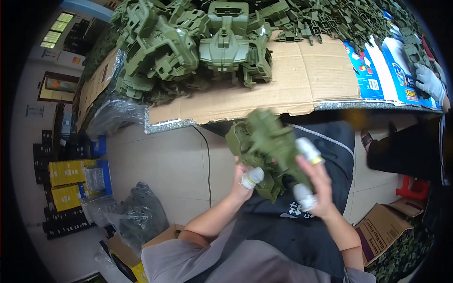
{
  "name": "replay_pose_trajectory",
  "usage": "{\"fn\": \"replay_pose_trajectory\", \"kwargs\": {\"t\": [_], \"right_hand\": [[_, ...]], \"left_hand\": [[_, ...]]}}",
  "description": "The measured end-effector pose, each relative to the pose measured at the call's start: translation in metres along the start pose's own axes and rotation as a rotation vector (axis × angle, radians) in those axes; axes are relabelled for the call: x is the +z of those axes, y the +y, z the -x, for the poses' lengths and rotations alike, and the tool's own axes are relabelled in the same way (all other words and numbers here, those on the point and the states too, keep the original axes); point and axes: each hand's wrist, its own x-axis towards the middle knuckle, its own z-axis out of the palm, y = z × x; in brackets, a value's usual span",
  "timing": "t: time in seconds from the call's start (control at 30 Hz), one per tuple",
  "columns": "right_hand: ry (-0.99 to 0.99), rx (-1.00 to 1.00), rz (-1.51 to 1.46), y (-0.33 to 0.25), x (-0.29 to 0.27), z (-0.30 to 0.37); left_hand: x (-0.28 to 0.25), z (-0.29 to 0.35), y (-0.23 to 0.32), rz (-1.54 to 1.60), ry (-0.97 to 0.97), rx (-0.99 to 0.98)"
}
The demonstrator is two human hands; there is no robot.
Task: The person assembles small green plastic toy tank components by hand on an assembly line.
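Observation:
Over my lap I hold an olive-green plastic toy vehicle body [273, 137], its upper part smeared by motion. My left hand [246, 180] is closed on its lower left side, with a white cover on the thumb. On the right edge, my right hand [318, 181] grips it, white covers showing on the thumb and a finger. Whether this is one piece or two pressed together I cannot tell. Beyond it, a heap of similar green vehicle bodies [224, 47] lies on the cardboard-covered table [306, 70].
Small green plastic parts [330, 21] are piled at the table's back right. A co-worker's gloved hand [429, 82] is at the far right. Yellow boxes [71, 184] and a plastic bag [141, 207] stand at left. An open carton [384, 231] and a red stool [410, 187] are lower right.

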Motion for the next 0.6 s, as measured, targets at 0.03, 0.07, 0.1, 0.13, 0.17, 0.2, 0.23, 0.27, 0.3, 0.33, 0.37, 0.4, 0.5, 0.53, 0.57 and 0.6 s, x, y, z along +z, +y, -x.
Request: {"fn": "replay_pose_trajectory", "kwargs": {"t": [0.03,0.07,0.1,0.13,0.17,0.2,0.23,0.27,0.3,0.33,0.37,0.4,0.5,0.53,0.57,0.6], "right_hand": [[-0.072,0.031,-0.046,0.002,0.011,0.005],[-0.084,0.032,-0.091,0.003,0.017,0.008],[-0.096,0.032,-0.137,0.003,0.021,0.010],[-0.107,-0.019,-0.108,0.001,0.020,0.009],[-0.104,-0.017,-0.114,-0.001,0.022,0.009],[-0.125,-0.014,-0.020,-0.002,0.023,0.009],[-0.145,-0.010,0.074,-0.003,0.024,0.009],[-0.155,-0.010,0.061,-0.001,0.024,0.009],[-0.153,-0.005,0.058,0.001,0.023,0.008],[-0.220,-0.006,0.039,0.002,0.020,0.006],[-0.286,-0.006,0.016,0.002,0.018,0.005],[-0.345,0.040,-0.028,0.003,0.014,0.005],[-0.143,0.269,-0.528,0.016,0.018,0.010],[-0.060,0.495,-0.791,0.012,0.022,0.008],[-0.058,0.498,-0.793,0.011,0.026,0.008],[-0.118,0.330,-0.458,0.010,0.030,0.011]], "left_hand": [[0.000,0.002,0.000,-0.005,-0.003,-0.007],[0.000,0.003,0.000,-0.015,0.001,-0.050],[-0.001,0.003,0.000,-0.026,0.006,-0.094],[-0.003,0.000,0.003,-0.002,-0.058,-0.111],[-0.002,0.001,0.002,-0.008,-0.056,-0.114],[-0.001,0.001,-0.001,-0.038,-0.030,-0.030],[-0.001,0.002,-0.002,-0.068,-0.005,0.054],[0.002,0.002,-0.001,-0.071,-0.004,0.049],[0.006,0.002,0.002,-0.122,0.028,-0.004],[0.008,0.001,0.003,-0.173,0.060,-0.059],[0.005,0.000,0.003,-0.179,0.064,-0.066],[-0.001,-0.002,0.003,-0.155,0.072,-0.070],[-0.008,-0.005,0.004,-0.066,0.127,-0.111],[-0.010,-0.004,0.003,-0.088,0.094,-0.075],[-0.012,-0.005,0.002,-0.109,0.063,-0.036],[-0.005,-0.003,0.002,-0.173,0.100,-0.010]]}}
